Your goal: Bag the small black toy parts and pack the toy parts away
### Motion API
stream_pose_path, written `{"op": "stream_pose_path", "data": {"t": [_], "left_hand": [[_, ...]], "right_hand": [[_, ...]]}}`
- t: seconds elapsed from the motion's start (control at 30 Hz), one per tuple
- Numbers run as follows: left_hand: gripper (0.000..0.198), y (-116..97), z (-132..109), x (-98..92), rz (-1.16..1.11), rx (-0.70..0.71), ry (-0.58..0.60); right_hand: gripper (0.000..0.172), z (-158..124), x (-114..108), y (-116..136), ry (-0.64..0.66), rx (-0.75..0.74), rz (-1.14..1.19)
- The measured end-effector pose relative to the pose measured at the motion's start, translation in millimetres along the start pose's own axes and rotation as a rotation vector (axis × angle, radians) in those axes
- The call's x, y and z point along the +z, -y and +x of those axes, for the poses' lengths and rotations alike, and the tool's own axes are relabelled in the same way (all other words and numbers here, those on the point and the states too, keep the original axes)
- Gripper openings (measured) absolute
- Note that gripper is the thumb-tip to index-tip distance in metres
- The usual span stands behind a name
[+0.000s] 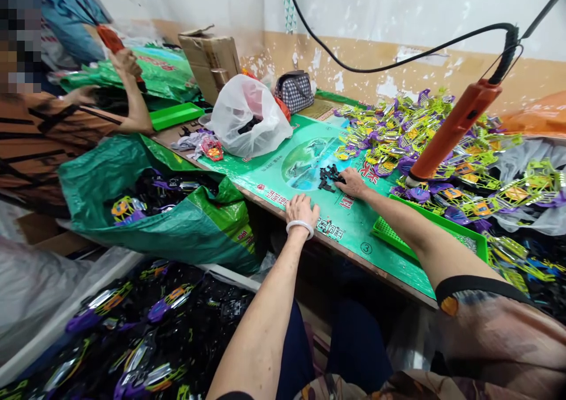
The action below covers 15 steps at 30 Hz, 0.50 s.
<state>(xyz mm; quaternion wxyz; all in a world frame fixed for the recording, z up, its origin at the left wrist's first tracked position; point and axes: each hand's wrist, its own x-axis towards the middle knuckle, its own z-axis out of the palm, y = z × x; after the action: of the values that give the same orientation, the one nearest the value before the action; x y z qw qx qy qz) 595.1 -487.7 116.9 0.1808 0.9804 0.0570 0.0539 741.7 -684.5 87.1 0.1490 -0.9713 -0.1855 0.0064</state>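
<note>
My left hand (302,211) rests on the near edge of the green-covered table, fingers stretched forward and nothing in them; a pale bangle circles the wrist. My right hand (352,183) reaches over the right side of a small pile of black plastic parts (328,176), its fingers apart and touching the parts. Hanging at the right is an orange-red electric screwdriver (457,130) on a black cable, tip down. Beneath it, a green plastic tray (384,228) holds small silvery pieces, partly covered by my right forearm.
Yellow-green and purple toy car bodies (398,132) are heaped at the table's back right. A white plastic bag (250,117), a checked pouch (294,92) and a cardboard box (210,58) stand behind. A green sack (177,235) hangs left. Another person's hand (126,64) grips an orange tool.
</note>
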Motion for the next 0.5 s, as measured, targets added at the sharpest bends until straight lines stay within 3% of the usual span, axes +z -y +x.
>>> {"op": "stream_pose_path", "data": {"t": [0.3, 0.5], "left_hand": [[0.032, 0, -1, -1.5, -0.010, 0.003, -0.009], [0.031, -1, -1, -3.5, -0.011, 0.003, -0.011]], "right_hand": [[0.028, -4, 1, -16, -0.026, 0.011, 0.142], [0.034, -1, -4, -34, 0.016, -0.032, 0.296]]}}
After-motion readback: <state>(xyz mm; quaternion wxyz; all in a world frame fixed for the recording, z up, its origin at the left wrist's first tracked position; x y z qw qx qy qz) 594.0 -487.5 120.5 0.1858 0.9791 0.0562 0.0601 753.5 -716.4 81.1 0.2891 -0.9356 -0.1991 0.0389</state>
